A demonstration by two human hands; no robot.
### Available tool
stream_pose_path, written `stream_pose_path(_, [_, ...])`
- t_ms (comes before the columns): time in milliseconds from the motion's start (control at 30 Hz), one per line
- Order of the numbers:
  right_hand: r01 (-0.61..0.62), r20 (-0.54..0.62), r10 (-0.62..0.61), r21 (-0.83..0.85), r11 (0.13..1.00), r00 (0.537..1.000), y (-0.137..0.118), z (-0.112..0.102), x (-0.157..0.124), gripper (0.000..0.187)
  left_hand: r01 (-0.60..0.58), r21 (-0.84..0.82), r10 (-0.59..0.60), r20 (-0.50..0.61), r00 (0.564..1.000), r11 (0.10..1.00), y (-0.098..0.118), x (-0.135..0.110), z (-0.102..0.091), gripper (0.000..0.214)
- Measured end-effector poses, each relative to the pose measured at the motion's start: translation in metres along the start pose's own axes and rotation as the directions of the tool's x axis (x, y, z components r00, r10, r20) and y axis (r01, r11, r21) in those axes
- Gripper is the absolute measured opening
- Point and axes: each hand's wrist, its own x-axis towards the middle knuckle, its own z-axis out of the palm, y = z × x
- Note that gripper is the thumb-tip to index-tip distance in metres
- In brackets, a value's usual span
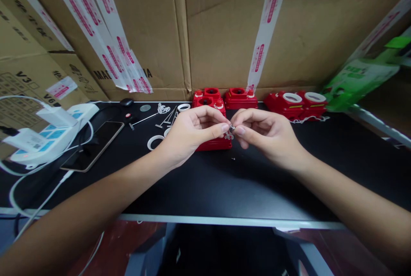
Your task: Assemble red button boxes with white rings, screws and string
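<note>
Both forearms come in from the bottom corners and meet above the middle of the black table. The left hand and the right hand face each other, thumb and forefinger of each pressed together on a small metal part pinched between them. The part sits at the fingertips, just above the table and in front of a red plastic housing; it is too tiny and too covered by the fingers to tell its long axis or which way it points. The other fingers of both hands curl loosely inward.

Left of the hands lie a white ring, a phone lying flat, and a white power strip with plugs and cables. Further back sit loose metal pins and another white ring. Along the rear edge stand more red housings, a pair of them topped with white rings. Cardboard boxes with pink-printed tape form the backdrop; a green package is cut off at the right
</note>
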Motion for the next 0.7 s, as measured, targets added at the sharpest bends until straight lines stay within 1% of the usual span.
stream_pose_path(233, [-0.010, 0.000, 0.010, -0.004, 1.000, 1.000, 0.0017, -0.0008, 0.0003, 0.026, 0.030, -0.052, -0.029, 0.021, 0.999, 0.998, 0.0010, 0.0005, -0.0008, 0.026])
stream_pose_path(433, [-0.015, -0.006, 0.014, -0.019, 1.000, 1.000, 0.0008, -0.0008, -0.0004, 0.025, 0.059, -0.049, -0.058, 0.019, 0.998, 0.997, 0.0020, 0.0018, -0.0025, 0.029])
stream_pose_path(600, [-0.005, -0.003, 0.005, 0.008, 1.000, 1.000, 0.0014, -0.0009, -0.0005, 0.023, 0.079, -0.097, -0.074, 0.059, 0.996, 0.992, 0.0017, 0.0021, -0.0036, 0.027])
stream_pose_path(700, [-0.003, -0.012, 0.003, 0.013, 1.000, 1.000, 0.0013, -0.0008, -0.0001, 0.024, 0.069, -0.117, -0.059, 0.082, 0.995, 0.991, 0.0004, 0.0020, -0.0040, 0.028])
